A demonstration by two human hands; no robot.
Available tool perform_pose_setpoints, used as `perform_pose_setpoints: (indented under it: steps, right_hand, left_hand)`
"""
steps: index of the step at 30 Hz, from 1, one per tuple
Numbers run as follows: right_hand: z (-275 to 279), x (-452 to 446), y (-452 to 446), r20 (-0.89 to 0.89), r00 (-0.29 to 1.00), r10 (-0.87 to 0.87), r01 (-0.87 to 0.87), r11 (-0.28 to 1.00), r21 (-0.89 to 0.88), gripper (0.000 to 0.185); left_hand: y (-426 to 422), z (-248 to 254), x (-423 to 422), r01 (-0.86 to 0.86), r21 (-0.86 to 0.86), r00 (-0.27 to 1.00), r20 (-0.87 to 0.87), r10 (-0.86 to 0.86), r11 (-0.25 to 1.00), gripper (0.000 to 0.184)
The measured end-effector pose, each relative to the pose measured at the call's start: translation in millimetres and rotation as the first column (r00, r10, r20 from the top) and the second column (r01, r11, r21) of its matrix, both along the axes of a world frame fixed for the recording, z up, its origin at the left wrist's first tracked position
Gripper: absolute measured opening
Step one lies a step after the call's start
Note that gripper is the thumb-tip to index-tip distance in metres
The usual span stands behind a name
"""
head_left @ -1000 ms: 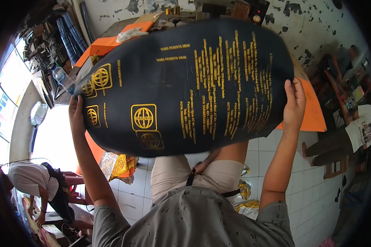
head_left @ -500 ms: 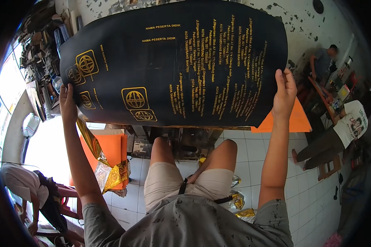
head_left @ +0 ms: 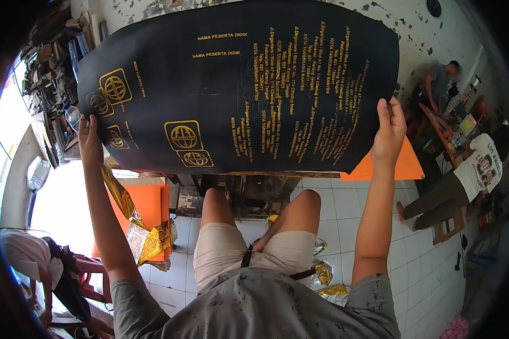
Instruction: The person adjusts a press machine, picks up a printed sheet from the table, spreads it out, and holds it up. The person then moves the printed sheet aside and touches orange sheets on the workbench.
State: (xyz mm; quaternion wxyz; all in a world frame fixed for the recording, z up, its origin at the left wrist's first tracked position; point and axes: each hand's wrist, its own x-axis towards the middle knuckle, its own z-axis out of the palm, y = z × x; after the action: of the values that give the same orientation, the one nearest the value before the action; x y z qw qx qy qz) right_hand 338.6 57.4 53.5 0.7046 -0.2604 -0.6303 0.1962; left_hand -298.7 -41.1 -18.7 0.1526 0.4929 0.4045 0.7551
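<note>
A large black sheet [head_left: 169, 85] printed with gold lettering and globe emblems is stretched between my two hands, its upper part bowed. At the sheet's lower left edge, my left hand [head_left: 89, 135] pinches it between thumb and fingers. My right hand [head_left: 390, 130] grips the opposite edge, thumb on the near face and fingers mostly behind. Several prints overlap in the columns of text on the right side. Whatever lies straight behind the sheet is hidden.
Orange sheets [head_left: 152, 203] with crumpled gold foil [head_left: 152, 240] lie at left. More orange sheets [head_left: 398, 164] lie at right. Foil scraps [head_left: 322, 272] rest on the tiled floor [head_left: 345, 209]. One person [head_left: 481, 169] stands at right; others are at far right and lower left.
The view has shifted slightly, and the sheet's left edge sits a little farther left. Both hands keep their grip. The standing person at right has turned somewhat.
</note>
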Motion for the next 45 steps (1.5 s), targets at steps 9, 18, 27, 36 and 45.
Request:
perform_pose_setpoints:
  steps: [9, 18, 27, 36, 45]
  right_hand:
    - [-4, 4, 7, -0.009, 1.000, -0.008, 0.008, 1.000, 0.005, 0.027]
    - [-2, 7, 10, -0.066, 0.996, -0.058, 0.057, 0.998, -0.015, 0.027]
    - [-8, 19, 23, -0.031, 0.988, -0.154, 0.154, 0.988, 0.000, 0.029]
    - [-8, 22, 30, -0.043, 0.985, -0.170, 0.170, 0.985, 0.003, 0.024]
    - [-10, 26, 34, -0.035, 0.981, -0.189, 0.190, 0.982, 0.007, 0.022]
  left_hand:
    - [13, -3, -6, 0.066, -0.001, 0.998, 0.006, -0.066, 0.998, 0.031]
    - [23, 7, 9, 0.076, 0.063, 0.997, 0.018, -0.077, 0.995, 0.028]
    - [31, 9, 11, 0.067, 0.024, 0.998, -0.001, -0.067, 0.997, 0.028]
    - [40, 9, 17, 0.027, 0.002, 0.999, -0.031, -0.027, 1.000, 0.030]
    - [49, 10, 24, 0.039, 0.020, 0.998, -0.051, -0.038, 0.999, 0.038]
